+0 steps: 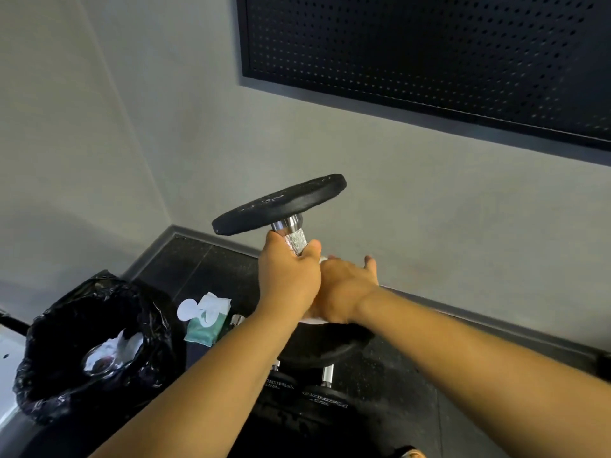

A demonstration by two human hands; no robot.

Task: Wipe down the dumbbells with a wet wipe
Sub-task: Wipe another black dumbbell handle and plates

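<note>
Fingers [276, 241] of left hand [289, 279] clench dumbbell [281, 204] handle, steadying it upright; right hand [344, 289] presses wet wipe [312, 321], finger curl hidden.

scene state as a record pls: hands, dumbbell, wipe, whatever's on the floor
dumbbell: held on end, tilted, one plate up
left hand: grips the knurled handle just under the top plate
right hand: beside the left hand, lower down, on the wet wipe; its fingers mostly hidden
wipe pack: on the floor, flap open
bin: black liner, white wipes inside
other dumbbells: on the floor below the hands
</note>
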